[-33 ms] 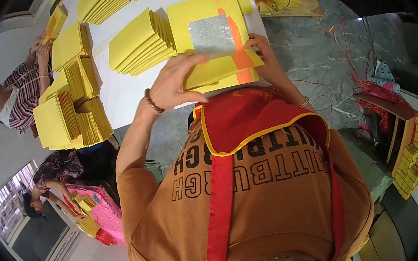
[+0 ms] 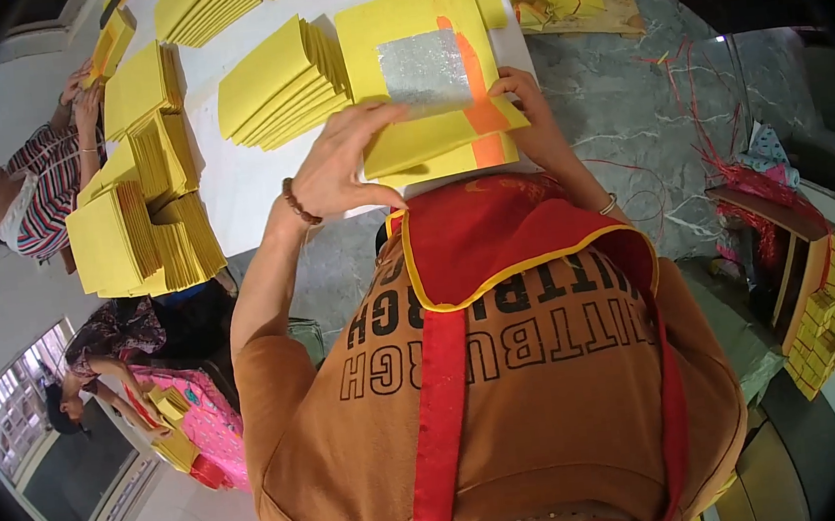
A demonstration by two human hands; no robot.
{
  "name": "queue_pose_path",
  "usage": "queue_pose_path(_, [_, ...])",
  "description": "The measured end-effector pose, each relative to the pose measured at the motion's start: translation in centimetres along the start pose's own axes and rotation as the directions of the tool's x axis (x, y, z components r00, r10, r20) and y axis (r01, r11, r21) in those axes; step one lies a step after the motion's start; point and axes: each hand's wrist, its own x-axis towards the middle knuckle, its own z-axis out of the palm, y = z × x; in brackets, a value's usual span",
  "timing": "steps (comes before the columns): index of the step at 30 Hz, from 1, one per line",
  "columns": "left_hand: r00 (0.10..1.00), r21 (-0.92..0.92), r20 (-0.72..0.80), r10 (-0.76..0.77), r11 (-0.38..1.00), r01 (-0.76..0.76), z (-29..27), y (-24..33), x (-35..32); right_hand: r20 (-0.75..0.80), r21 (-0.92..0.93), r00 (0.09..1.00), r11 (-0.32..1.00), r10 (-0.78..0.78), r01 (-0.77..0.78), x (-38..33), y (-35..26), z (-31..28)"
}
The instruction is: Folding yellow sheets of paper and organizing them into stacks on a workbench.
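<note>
While nothing is shifting since before, your left hand [image 2: 343, 162] and right hand [image 2: 523, 100] are still pressing flat, fingers spread, on the yellow sheet [image 2: 395, 32] beside the fanned yellow stack [image 2: 275, 83].

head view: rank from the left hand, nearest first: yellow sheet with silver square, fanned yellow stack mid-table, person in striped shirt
1. Yellow sheet with silver square: under the left hand fingertips, touching.
2. Fanned yellow stack: on the table, just up-left of the hand.
3. Person in striped shirt: far left, beyond the table edge.
</note>
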Motion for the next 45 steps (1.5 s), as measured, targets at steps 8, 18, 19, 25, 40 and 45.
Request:
queue_pose_path(8, [0.973, 0.311, -0.23, 0.017, 0.949, 0.057, 2.7, -3.0, -0.1, 0.013, 0.056, 1.0, 0.998, 0.0, -0.001, 0.5, -0.5, -0.2])
queue_pose_path(18, [0.948, 0.363, -0.292, 0.127, 0.932, -0.013, 1.8, -0.7, -1.2, 0.229, -0.357, 0.898, 0.826, -0.376, 0.436, 0.8, -4.5, -2.1])
queue_pose_path(19, [0.953, 0.31, -0.293, 0.083, 0.951, 0.013, 2.2, -0.5, -1.5, 0.298, -0.344, 0.894, 0.836, -0.336, 0.428, 0.5, -4.8, -2.2])
queue_pose_path(25, [0.876, 0.042, -0.452, -0.169, 0.977, 0.21, 3.9, -0.6, -1.4, 0.121, -0.383, 0.982, 0.906, -0.146, 0.182, 0.3, -4.8, -0.6])
queue_pose_path(40, [0.619, -0.516, -0.405, -0.673, 0.727, 0.452, 4.9, -3.9, 1.9, -0.122, -0.123, 0.969, 0.965, 0.217, -0.231, 3.9, -4.3, 1.0])
queue_pose_path(45, [0.603, -0.528, -0.424, -0.676, 0.725, 0.442, 4.5, -3.2, 2.3, -0.148, -0.161, 0.959, 0.95, 0.243, -0.266, 4.3, -4.8, 1.1])
